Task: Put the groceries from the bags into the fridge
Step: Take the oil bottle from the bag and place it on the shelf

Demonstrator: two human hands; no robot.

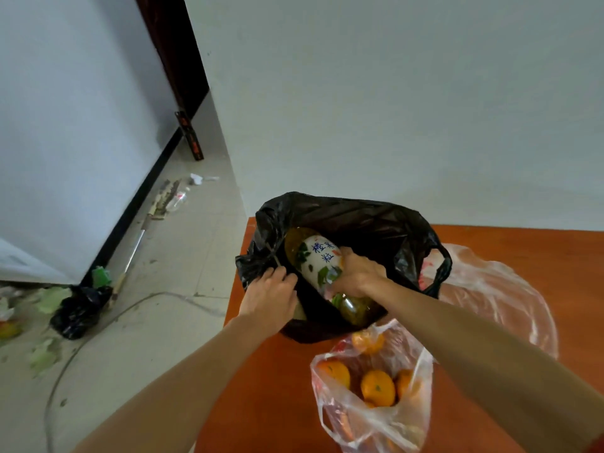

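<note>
A black plastic bag (366, 220) stands open on the orange-brown table (510, 243). Inside it lies a large juice bottle (315, 256) with a white label and amber liquid. My right hand (354, 273) grips the bottle around its middle, inside the bag. My left hand (269, 300) holds the bag's near left rim, fingers curled over the edge. In front of the black bag sits a clear plastic bag (376, 416) holding several oranges (377, 387). The fridge (65, 125) is the white surface at the left.
An empty-looking clear pinkish bag (490, 282) lies on the table to the right. On the tiled floor at left lie a small black bag (80, 312), green leaf scraps (52, 299), a broom handle (134, 253) and a thin hose (108, 322). White wall behind the table.
</note>
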